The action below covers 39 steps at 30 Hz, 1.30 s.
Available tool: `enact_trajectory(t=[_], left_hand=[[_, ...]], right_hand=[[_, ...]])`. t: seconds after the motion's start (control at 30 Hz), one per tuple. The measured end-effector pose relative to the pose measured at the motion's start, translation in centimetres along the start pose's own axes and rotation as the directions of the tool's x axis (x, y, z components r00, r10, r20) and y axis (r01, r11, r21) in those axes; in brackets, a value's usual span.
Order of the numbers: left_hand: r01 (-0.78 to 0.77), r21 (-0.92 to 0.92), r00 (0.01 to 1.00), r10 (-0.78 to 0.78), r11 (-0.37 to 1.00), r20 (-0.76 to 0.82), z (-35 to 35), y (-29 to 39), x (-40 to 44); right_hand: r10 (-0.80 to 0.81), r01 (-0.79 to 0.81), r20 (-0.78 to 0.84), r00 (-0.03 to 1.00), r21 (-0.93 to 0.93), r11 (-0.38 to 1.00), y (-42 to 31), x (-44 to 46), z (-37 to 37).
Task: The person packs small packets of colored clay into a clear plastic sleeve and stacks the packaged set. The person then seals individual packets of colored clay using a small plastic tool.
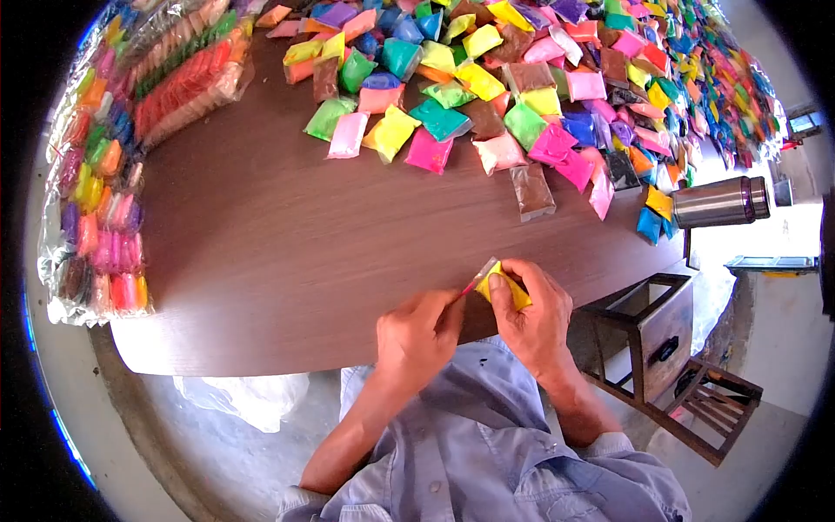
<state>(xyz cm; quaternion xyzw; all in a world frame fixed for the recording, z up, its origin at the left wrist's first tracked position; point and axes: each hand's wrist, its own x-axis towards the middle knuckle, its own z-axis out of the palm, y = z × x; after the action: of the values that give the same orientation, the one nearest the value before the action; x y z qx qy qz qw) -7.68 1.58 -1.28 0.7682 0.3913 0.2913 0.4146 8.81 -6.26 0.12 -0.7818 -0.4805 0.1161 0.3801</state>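
My right hand [535,317] grips a small yellow packet [519,294] between thumb and fingers, just over the table's near edge. The packet's clear plastic end [489,268] points up and left. My left hand [417,337] is closed, its thumb and forefinger pinching a thin pink-red stick [467,290] whose tip meets the clear end of the packet. What exactly the stick is, I cannot make out. Beyond my hands, the nearest loose packet is a brown one [532,192] lying flat on the table.
A large heap of colourful packets [444,117] covers the far side of the brown table [261,252]. Bagged rows of packets [100,235] line the left edge. At right are a steel flask [722,202] lying sideways in view and a dark wooden stool [665,348].
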Motion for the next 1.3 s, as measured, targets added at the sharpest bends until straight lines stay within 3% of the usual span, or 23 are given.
enact_trajectory(t=[0.07, 0.17, 0.3, 0.37, 0.67, 0.97, 1.3], left_hand=[[-0.076, 0.022, 0.996, 0.077, 0.997, -0.041, 0.5, -0.1, 0.1], [-0.144, 0.077, 0.989, 0.145, 0.987, -0.009, 1.0, 0.2, 0.2], [-0.149, 0.139, 0.988, 0.143, 0.979, 0.055, 1.5, 0.7, 0.2], [-0.197, 0.272, 0.979, 0.174, 0.942, 0.106, 1.7, 0.6, 0.2], [-0.344, 0.378, 0.937, 0.286, 0.859, 0.203, 1.5, 0.1, 1.4], [-0.262, 0.331, 0.965, 0.241, 0.907, 0.104, 1.0, 0.9, 2.3], [-0.33, 0.412, 0.943, 0.274, 0.849, 0.192, 1.2, 0.0, 1.5]], right_hand=[[-0.057, 0.053, -0.053, 0.997, -0.071, 0.996, 0.4, 0.0, -0.1], [-0.016, 0.013, -0.093, 0.996, -0.04, 0.999, 0.7, -0.1, 0.2], [0.023, -0.025, -0.065, 0.998, -0.03, 0.999, 0.5, -0.5, 0.3], [-0.032, 0.03, -0.065, 0.997, -0.039, 0.999, 0.9, -0.7, 0.5], [-0.048, 0.05, -0.111, 0.993, 0.007, 0.999, 1.0, -0.6, 0.7], [-0.087, 0.086, -0.156, 0.984, -0.009, 0.996, 1.4, -0.7, 0.9], [-0.11, 0.112, -0.177, 0.978, 0.003, 0.994, 1.7, -0.6, 1.0]])
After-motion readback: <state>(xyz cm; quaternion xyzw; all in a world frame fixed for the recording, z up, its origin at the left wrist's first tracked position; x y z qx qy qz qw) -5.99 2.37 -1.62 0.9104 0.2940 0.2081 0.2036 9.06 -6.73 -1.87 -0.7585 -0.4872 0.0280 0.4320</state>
